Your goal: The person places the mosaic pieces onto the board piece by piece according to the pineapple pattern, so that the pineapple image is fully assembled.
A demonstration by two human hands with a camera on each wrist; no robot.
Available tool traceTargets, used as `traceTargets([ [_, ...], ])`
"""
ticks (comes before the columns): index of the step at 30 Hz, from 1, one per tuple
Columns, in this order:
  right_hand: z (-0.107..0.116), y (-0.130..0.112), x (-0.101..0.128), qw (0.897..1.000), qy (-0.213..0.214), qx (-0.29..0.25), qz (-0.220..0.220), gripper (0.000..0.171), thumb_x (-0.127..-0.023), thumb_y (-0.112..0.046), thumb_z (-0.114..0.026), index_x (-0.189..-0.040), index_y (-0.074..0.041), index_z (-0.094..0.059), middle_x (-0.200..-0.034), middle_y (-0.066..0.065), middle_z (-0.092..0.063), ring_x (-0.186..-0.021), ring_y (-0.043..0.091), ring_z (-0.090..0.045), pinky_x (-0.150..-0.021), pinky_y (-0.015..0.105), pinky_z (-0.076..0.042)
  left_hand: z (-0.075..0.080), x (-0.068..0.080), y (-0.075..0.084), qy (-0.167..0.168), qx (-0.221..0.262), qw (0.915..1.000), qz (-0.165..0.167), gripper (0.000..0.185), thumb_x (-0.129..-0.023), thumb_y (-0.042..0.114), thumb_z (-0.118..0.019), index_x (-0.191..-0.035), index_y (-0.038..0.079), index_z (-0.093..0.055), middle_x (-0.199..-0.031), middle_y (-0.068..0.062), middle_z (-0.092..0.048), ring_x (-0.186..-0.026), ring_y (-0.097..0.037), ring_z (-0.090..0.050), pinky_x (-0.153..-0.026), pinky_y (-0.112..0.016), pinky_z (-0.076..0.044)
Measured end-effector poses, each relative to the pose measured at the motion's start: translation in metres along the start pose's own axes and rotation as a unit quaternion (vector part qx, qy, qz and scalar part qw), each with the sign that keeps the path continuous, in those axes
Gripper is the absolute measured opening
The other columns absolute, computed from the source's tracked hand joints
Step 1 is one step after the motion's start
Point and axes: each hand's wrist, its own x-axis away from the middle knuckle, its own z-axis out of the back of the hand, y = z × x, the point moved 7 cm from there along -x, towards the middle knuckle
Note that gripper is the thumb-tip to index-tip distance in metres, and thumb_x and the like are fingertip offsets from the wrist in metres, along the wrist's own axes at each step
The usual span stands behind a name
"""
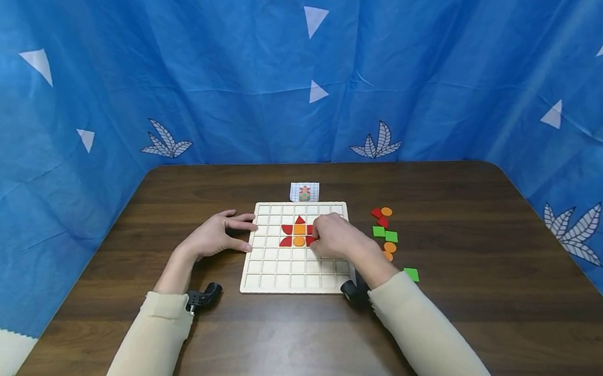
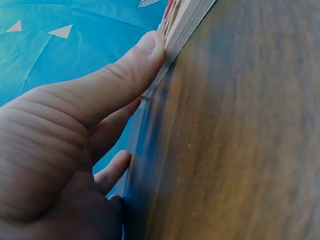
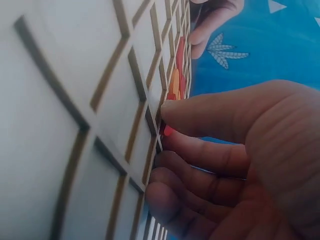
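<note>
A pale wooden grid board (image 1: 269, 266) lies on the table. In its middle cells sit an orange square (image 1: 300, 229), an orange disc (image 1: 299, 241), a red triangle (image 1: 300, 219) and several red curved pieces (image 1: 286, 241). My left hand (image 1: 213, 235) rests at the board's left edge, thumb and fingers extended and touching it. Over the board's right half, my right hand (image 1: 339, 238) has thumb and forefinger together at a red piece (image 3: 168, 131) beside the orange ones. The fingertips partly hide that piece; its shape cannot be made out.
A small printed pattern card (image 1: 304, 192) lies behind the board. Right of the board are loose red pieces (image 1: 382, 222), orange discs (image 1: 390, 247) and green squares (image 1: 378, 232). A blue curtain (image 1: 268, 76) hangs behind the wooden table (image 1: 491, 261).
</note>
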Motion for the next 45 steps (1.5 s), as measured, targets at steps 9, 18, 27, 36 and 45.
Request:
traceTargets([
  [9, -0.001, -0.004, -0.001, 0.998, 0.027, -0.021, 0.044, 0.024, -0.081, -0.020, -0.070, -0.104, -0.017, -0.068, -0.092, -0.004, -0.065, -0.084, 0.015, -0.054, -0.071, 0.028, -0.047, -0.001, 0.000, -0.001, 0.000, -0.003, 1.0000, -0.001, 0.050, -0.064, 0.043, -0.084, -0.112, 0.036, -0.070, -0.139, 0.020, -0.048, -0.148, -0.021, -0.006, -0.116, -0.057, -0.010],
  [18, -0.002, -0.002, 0.001, 0.998, 0.026, -0.030, 0.043, 0.022, -0.083, -0.019, -0.071, -0.105, -0.019, -0.071, -0.096, -0.003, -0.066, -0.086, 0.015, -0.053, -0.074, 0.028, -0.047, -0.001, -0.001, -0.001, 0.000, -0.002, 1.0000, 0.000, 0.051, -0.064, 0.043, -0.084, -0.112, 0.036, -0.070, -0.140, 0.020, -0.048, -0.147, -0.021, -0.006, -0.116, -0.057, -0.011],
  [27, 0.002, 0.012, 0.010, 0.997, 0.031, -0.050, 0.049, 0.014, -0.082, -0.019, -0.071, -0.097, -0.018, -0.071, -0.075, -0.005, -0.059, -0.072, 0.015, -0.053, -0.061, 0.027, -0.046, -0.002, -0.001, 0.001, 0.001, -0.003, 1.0000, -0.002, 0.051, -0.064, 0.042, -0.085, -0.112, 0.035, -0.070, -0.140, 0.019, -0.049, -0.147, -0.022, -0.006, -0.116, -0.057, -0.010],
  [36, 0.023, 0.042, 0.039, 0.992, 0.050, -0.056, 0.097, 0.015, -0.083, -0.016, -0.072, -0.098, -0.016, -0.071, -0.082, -0.006, -0.061, -0.074, 0.013, -0.053, -0.065, 0.025, -0.049, -0.001, -0.001, 0.001, 0.003, -0.007, 0.9999, 0.008, 0.051, -0.064, 0.044, -0.084, -0.112, 0.036, -0.070, -0.140, 0.019, -0.048, -0.147, -0.022, -0.007, -0.114, -0.060, -0.012],
  [45, 0.033, 0.084, 0.065, 0.993, 0.036, -0.058, 0.093, 0.020, -0.086, -0.011, -0.069, -0.105, -0.017, -0.071, -0.098, -0.004, -0.065, -0.082, 0.012, -0.056, -0.072, 0.024, -0.052, -0.001, -0.002, -0.002, 0.003, 0.003, 1.0000, 0.007, 0.052, -0.063, 0.042, -0.085, -0.113, 0.034, -0.070, -0.141, 0.017, -0.049, -0.147, -0.022, -0.006, -0.115, -0.058, -0.011],
])
